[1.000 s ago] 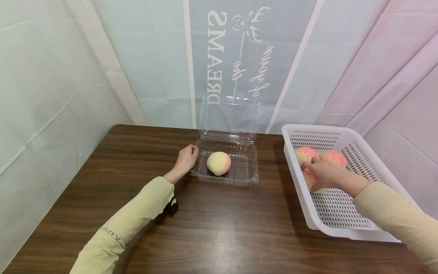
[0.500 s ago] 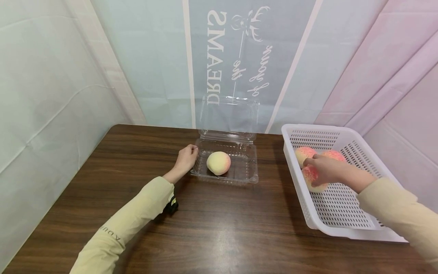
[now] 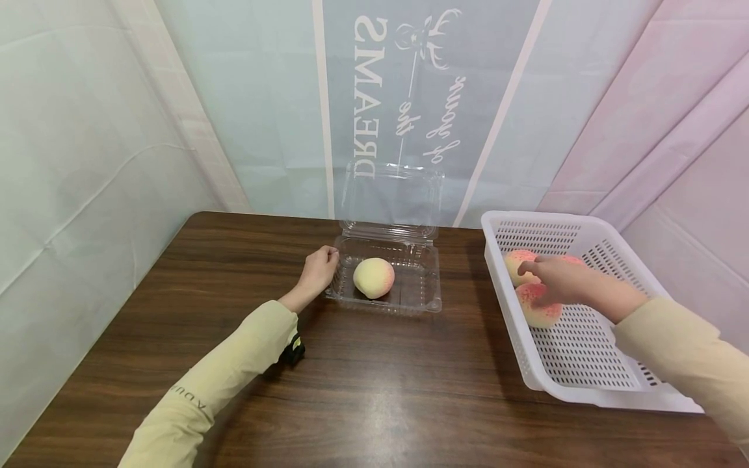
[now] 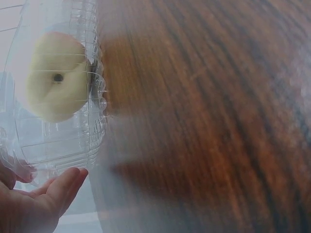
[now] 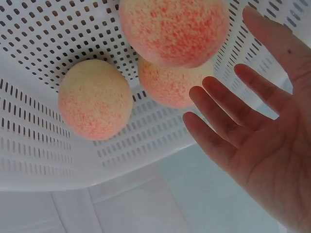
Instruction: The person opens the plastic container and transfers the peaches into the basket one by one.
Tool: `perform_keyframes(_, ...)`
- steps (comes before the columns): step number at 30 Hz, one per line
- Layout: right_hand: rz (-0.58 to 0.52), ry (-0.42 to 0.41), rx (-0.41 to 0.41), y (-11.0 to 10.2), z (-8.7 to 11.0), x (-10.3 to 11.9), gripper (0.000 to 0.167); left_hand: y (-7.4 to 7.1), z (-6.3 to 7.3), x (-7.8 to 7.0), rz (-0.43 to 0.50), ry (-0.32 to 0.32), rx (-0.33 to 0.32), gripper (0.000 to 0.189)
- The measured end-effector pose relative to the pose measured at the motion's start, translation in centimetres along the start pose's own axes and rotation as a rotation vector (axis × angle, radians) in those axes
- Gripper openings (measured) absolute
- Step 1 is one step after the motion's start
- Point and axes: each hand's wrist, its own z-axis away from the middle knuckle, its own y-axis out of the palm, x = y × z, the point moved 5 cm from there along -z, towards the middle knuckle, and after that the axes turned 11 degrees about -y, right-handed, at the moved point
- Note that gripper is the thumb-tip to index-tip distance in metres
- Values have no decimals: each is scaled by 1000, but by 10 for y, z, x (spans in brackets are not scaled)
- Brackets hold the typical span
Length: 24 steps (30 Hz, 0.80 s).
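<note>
My left hand pinches the left rim of a clear plastic clamshell container, whose lid stands raised at the back. One pale yellow peach with a pink side lies inside it; the left wrist view shows this peach through the clear wall. Over the white basket, my right hand has its fingers spread and holds nothing. Below and beside it are three pink-speckled peaches: a front one, a back-left one and a mostly covered one. My right hand appears palm-side in the right wrist view.
The white perforated basket stands at the right of the dark wooden table. A printed cloth hangs behind the table's back edge. A black wrist device shows under the left sleeve.
My right hand has loosened from the front peach and risen slightly toward the back right. That peach has turned, showing more of its red side. The left hand and container have stayed put.
</note>
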Motion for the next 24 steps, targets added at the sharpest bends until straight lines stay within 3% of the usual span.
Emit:
perform_keyframes(13, -50, -24, -35, -11, -3, 2, 50, 0, 0, 0, -5, 0, -9, 29)
perform_keyframes(24, -12, -12, -52, -21, -5, 5, 50, 0, 0, 1, -8, -3, -8, 29)
